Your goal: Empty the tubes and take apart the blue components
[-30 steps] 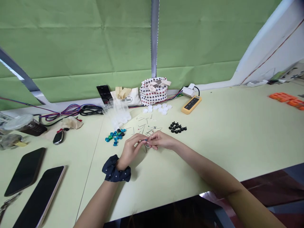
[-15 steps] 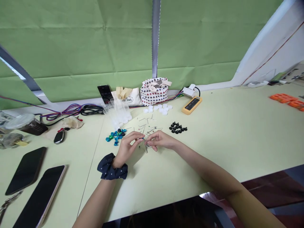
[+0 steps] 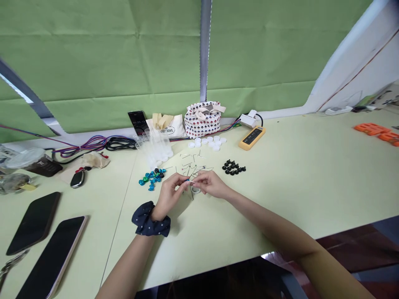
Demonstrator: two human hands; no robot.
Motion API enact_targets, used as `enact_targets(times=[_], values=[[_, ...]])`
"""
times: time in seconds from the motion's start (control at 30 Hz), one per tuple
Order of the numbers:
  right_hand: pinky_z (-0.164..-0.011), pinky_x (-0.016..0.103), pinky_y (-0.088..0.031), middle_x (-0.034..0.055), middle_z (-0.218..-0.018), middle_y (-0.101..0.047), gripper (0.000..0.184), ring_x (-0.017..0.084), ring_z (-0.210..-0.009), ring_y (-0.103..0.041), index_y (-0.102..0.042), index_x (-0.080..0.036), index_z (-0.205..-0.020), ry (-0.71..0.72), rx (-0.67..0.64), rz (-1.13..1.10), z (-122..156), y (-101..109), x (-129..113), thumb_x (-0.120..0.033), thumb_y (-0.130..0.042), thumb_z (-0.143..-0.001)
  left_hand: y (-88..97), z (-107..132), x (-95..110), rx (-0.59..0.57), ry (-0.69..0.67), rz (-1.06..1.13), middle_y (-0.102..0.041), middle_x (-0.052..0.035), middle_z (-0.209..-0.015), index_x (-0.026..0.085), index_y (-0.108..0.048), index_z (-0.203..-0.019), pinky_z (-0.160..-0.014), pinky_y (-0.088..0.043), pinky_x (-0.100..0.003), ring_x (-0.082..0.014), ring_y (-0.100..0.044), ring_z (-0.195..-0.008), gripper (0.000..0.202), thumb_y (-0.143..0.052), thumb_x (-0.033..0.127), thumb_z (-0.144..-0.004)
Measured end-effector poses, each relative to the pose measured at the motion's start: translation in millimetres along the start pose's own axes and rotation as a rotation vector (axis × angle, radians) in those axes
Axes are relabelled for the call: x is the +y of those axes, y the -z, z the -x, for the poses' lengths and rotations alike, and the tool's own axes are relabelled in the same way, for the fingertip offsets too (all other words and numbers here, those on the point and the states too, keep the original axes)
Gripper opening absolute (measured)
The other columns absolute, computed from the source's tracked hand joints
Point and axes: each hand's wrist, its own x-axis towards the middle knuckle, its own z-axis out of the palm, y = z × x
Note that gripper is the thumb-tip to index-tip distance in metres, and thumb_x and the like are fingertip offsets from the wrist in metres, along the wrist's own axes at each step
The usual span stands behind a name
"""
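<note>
My left hand [image 3: 170, 192], with a dark polka-dot scrunchie [image 3: 151, 220] on its wrist, pinches a tiny blue piece [image 3: 188, 180] between thumb and fingertips. Close against it, my right hand [image 3: 212, 184] pinches a thin metal pin [image 3: 192, 182] that reaches toward the blue piece. Whether the two touch is too small to tell. Under the right fingers lies a small white ring [image 3: 195, 190]. Thin metal pins [image 3: 186, 156] are scattered just beyond both hands. Shiny blue, green and dark pieces [image 3: 152, 181] sit left of my left hand.
Black knob-like pieces [image 3: 233, 167] lie to the right. Clear tubes [image 3: 156, 151], white caps [image 3: 215, 145], a patterned pouch [image 3: 202, 120] and a yellow tester-like device [image 3: 252, 138] stand farther back. Two phones [image 3: 52, 257] and a car key [image 3: 77, 179] rest at left.
Both hands have shifted slightly and their fingertips are closer together. The right fingers have closed in, and the pin now shows between the hands.
</note>
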Motion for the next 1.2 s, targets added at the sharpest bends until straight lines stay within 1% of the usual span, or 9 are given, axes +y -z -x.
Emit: enact_targets(times=[0.1,0.2,0.33,0.47,0.53,0.67,0.83,1.1,1.2], values=[[-0.051,0.022,-0.037,-0.0006,-0.064,-0.043,0.014,0.01,-0.056,-0.046,-0.074,-0.019,-0.082,0.19,0.132,0.305,2.7,-2.8,0.5,-0.019,-0.06,-0.081,-1.3,0.3,-0.5,-0.04,0.11,0.101,-0.063,-0.0042,-0.084,0.015,-0.058,-0.084,-0.057,-0.048,-0.024,-0.0113,-0.06,-0.06,0.022,-0.061,0.036,-0.083],[-0.054,0.022,-0.037,0.0003,-0.066,-0.048,0.017,0.01,-0.058,-0.047,-0.074,-0.019,-0.083,0.272,0.12,0.444,4.5,-2.9,-0.9,-0.013,-0.058,-0.082,0.0,0.0,-1.6,-0.063,0.137,0.135,-0.063,-0.0045,-0.085,0.014,-0.057,-0.082,-0.057,-0.049,-0.025,-0.0112,-0.059,-0.06,0.022,-0.062,0.036,-0.081],[-0.051,0.02,-0.037,0.0009,-0.073,-0.055,0.017,0.006,-0.048,-0.046,-0.072,-0.017,-0.083,0.215,0.024,0.419,4.3,0.0,-3.2,-0.017,-0.055,-0.086,1.7,-0.7,-5.1,-0.065,0.044,0.075,-0.062,-0.0052,-0.084,0.014,-0.061,-0.086,-0.061,-0.049,-0.026,-0.013,-0.06,-0.065,0.018,-0.063,0.031,-0.082],[-0.056,0.021,-0.036,0.0006,-0.067,-0.058,0.009,0.009,-0.057,-0.05,-0.072,-0.018,-0.076,0.234,0.081,0.55,3.1,3.3,-4.4,-0.018,-0.064,-0.08,-0.5,0.0,-6.1,-0.062,-0.022,-0.016,-0.062,-0.0066,-0.086,0.015,-0.064,-0.089,-0.065,-0.049,-0.027,-0.0142,-0.06,-0.07,0.017,-0.062,0.03,-0.083],[-0.06,0.021,-0.037,0.001,-0.072,-0.061,0.006,0.01,-0.063,-0.054,-0.071,-0.018,-0.072,0.221,0.119,0.594,3.1,3.9,-4.2,-0.019,-0.068,-0.077,-2.8,0.6,-5.1,-0.062,-0.036,-0.056,-0.062,-0.0063,-0.084,0.015,-0.065,-0.09,-0.064,-0.049,-0.027,-0.0144,-0.06,-0.069,0.018,-0.062,0.031,-0.083],[-0.066,0.021,-0.04,0.0014,-0.084,-0.065,0.009,0.011,-0.072,-0.059,-0.067,-0.017,-0.065,0.183,0.175,0.583,3.6,1.9,-3.2,-0.017,-0.07,-0.073,-7.5,1.3,-3.4,-0.056,-0.061,-0.103,-0.062,-0.0057,-0.08,0.015,-0.066,-0.09,-0.062,-0.048,-0.027,-0.0145,-0.059,-0.068,0.019,-0.062,0.032,-0.082],[-0.069,0.023,-0.041,0.0006,-0.076,-0.065,0.012,0.014,-0.074,-0.06,-0.06,-0.017,-0.062,0.15,0.19,0.564,3.3,-1.3,-1.0,-0.014,-0.066,-0.072,-11.3,1.9,-5.4,-0.028,-0.083,-0.119,-0.062,-0.0054,-0.081,0.016,-0.066,-0.09,-0.062,-0.048,-0.027,-0.0141,-0.058,-0.068,0.018,-0.063,0.032,-0.082],[-0.056,0.02,-0.038,-0.0021,-0.067,-0.062,0.011,0.008,-0.05,-0.049,-0.056,-0.016,-0.065,0.075,0.158,0.534,1.8,-5.6,4.1,-0.01,-0.063,-0.071,-12.1,2.5,-1.8,-0.009,-0.15,-0.191,-0.062,-0.0053,-0.08,0.017,-0.065,-0.089,-0.058,-0.046,-0.026,-0.0136,-0.056,-0.067,0.015,-0.062,0.03,-0.083],[-0.056,0.02,-0.042,-0.0015,-0.066,-0.062,0.007,0.009,-0.053,-0.054,-0.059,-0.016,-0.073,0.091,0.1,0.44,1.7,-5.1,2.4,-0.009,-0.059,-0.074,-10.8,2.3,-1.4,-0.014,-0.18,-0.226,-0.063,-0.0059,-0.082,0.017,-0.065,-0.089,-0.058,-0.045,-0.026,-0.0137,-0.056,-0.067,0.014,-0.061,0.029,-0.084]])
